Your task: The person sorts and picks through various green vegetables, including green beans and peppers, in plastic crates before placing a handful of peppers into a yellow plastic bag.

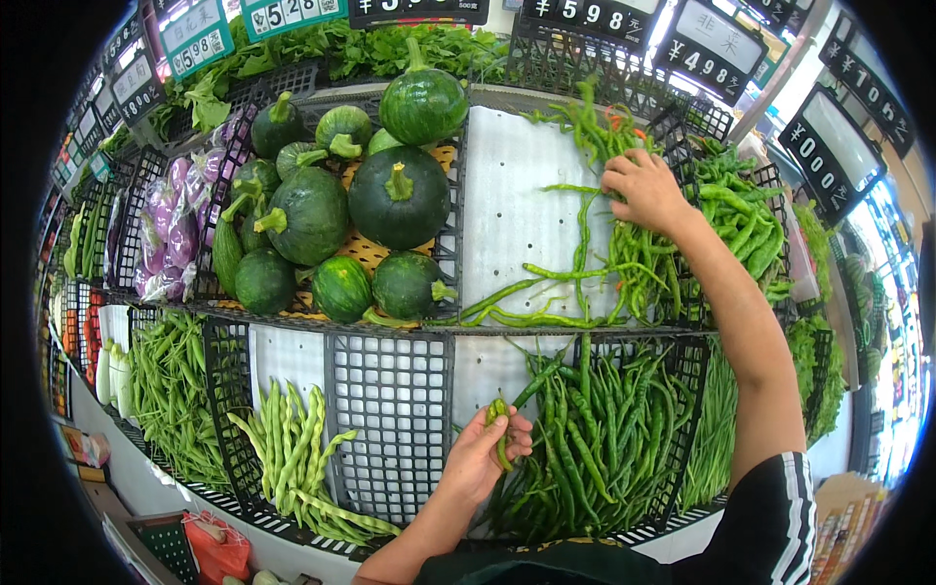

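Note:
My left hand (474,455) is low in the middle, its thumb and fingers closed on a couple of short green chili peppers (500,423). Just right of it lies a heap of long dark green chili peppers (596,439) in a black crate. Farther up, my right hand (643,189) reaches onto a pile of thin light green chili peppers (636,256), fingers curled down among them. Its fingertips are partly hidden, so whether it grips any is unclear. A few long peppers (563,273) trail across the white liner (512,197) to its left.
Round green squashes (398,197) fill the crate at upper left, beside bagged purple eggplants (172,227). Pale flat beans (292,446) and a black plastic grid (391,424) are lower left. Thicker green peppers (738,212) lie right of my right hand. Price signs (713,47) hang above.

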{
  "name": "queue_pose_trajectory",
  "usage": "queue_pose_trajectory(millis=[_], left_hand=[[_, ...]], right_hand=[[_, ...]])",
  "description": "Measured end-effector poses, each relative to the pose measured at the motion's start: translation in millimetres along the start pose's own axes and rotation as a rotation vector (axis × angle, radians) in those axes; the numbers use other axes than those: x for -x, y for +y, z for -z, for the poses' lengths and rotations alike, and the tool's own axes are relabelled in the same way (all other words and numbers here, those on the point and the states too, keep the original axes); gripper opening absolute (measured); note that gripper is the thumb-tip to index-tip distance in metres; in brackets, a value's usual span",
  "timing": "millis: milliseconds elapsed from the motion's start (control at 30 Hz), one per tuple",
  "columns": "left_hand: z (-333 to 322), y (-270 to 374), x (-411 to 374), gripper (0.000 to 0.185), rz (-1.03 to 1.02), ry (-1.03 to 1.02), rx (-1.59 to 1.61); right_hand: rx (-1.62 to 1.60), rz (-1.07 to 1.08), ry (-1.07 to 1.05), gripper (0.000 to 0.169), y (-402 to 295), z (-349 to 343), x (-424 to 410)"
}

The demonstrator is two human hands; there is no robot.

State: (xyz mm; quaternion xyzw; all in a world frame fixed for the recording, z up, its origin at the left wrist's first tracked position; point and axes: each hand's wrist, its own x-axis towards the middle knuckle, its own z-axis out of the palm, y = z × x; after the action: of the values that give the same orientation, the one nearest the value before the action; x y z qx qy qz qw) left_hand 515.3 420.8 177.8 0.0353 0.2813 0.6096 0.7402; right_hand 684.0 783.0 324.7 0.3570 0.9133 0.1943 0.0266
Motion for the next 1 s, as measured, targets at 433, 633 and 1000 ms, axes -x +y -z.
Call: queue_pose_trajectory(millis=[433,633,1000], left_hand=[[1.8,-0.2,-1.9,0.020,-0.002,-0.009,0.002],[-6.5,4.3,3.9,0.020,0.021,-0.014,-0.035],[-25.4,111.6,0.5,0.020,-0.496,0.155,-0.182]], right_hand=[[-0.457,0.615,-0.221,0.048,-159.2,-22.3,-13.6],[-0.669,0.561,-0.591,0.040,-163.3,-41.5,-24.9],[-0.715,0.409,-0.528,0.025,-130.7,-6.4,-16.7]])
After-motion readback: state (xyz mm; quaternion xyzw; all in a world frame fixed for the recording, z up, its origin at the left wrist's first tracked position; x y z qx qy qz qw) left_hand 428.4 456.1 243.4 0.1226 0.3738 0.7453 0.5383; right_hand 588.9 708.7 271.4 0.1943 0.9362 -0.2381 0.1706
